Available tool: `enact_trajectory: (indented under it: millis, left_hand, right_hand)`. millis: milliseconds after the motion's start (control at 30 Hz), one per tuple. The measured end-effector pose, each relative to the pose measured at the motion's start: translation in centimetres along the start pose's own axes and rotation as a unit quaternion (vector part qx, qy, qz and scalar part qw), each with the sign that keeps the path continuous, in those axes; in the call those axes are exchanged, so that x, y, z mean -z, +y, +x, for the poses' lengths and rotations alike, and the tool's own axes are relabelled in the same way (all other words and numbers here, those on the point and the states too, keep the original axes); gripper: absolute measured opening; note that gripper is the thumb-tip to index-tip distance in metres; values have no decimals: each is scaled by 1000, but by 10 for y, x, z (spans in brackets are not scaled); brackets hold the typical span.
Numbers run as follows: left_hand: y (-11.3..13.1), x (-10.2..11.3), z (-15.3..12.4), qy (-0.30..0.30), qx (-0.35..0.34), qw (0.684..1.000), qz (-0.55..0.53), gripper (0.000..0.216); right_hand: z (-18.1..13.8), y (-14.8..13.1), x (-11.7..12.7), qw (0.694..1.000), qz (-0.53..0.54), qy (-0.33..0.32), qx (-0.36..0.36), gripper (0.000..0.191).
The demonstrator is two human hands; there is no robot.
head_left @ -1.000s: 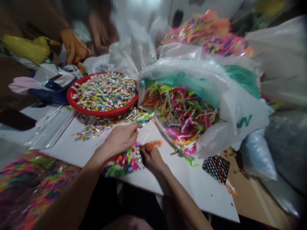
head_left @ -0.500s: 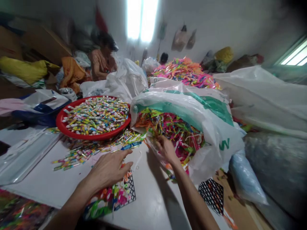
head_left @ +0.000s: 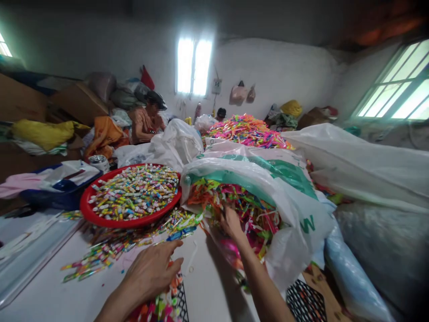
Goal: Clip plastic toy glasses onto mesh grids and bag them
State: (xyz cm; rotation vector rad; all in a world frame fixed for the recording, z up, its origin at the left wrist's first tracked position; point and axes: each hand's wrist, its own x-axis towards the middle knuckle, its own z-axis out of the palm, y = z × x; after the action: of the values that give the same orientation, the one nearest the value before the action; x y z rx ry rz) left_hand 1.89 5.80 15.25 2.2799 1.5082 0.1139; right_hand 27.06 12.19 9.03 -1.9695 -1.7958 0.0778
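Note:
My left hand (head_left: 152, 273) lies on the white table (head_left: 214, 286), fingers lightly curled, just above a black mesh sheet (head_left: 181, 304) covered with bright plastic strips (head_left: 164, 306). It sits close to loose small striped tubes (head_left: 114, 248). My right hand (head_left: 233, 223) reaches into a white plastic sack (head_left: 291, 250) with green print, its fingertips among multicoloured strips (head_left: 258, 219). Whether those fingers grip any strips is hidden. A red round basin (head_left: 100, 214) piled with the same small tubes stands beyond my hands.
A second black mesh sheet (head_left: 306, 304) lies past the table's right edge. A tall heap of neon strips (head_left: 248, 132) rises behind the sack. A seated person (head_left: 145, 123) works at the back. Big white sacks (head_left: 355, 165) fill the right; a plastic sheet (head_left: 30, 255) lies left.
My view has tilted upward, showing more of the room. My right hand has moved from the mesh sheet into the sack. My left hand stays near the mesh.

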Motion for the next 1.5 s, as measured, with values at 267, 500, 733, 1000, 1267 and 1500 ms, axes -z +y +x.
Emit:
enact_trajectory:
  millis: [267, 500, 733, 1000, 1267, 1500]
  left_hand:
    - [-3, 7, 0, -18, -32, 998, 51, 50]
    - [-12, 13, 5, -43, -68, 995, 57, 49]
    - [-12, 9, 3, -31, -63, 994, 85, 47]
    - [-4, 4, -3, -24, -36, 994, 100, 45]
    - [-4, 1, -8, -25, -5, 995, 96, 47]
    - [-3, 1, -7, -6, -19, 995, 96, 45]
  right_hand:
    - [-140, -18, -47, 996, -4, -80, -30, 42]
    - [-129, -10, -33, 978, -141, -156, 5, 25]
    - [-127, -19, -11, 991, 52, -121, -27, 30]
    - [-166, -26, -74, 952, 274, -126, -42, 43]
    - [-157, -29, -35, 959, 98, -252, -84, 14]
    - [-160, -46, -54, 910, 352, -194, -98, 20]
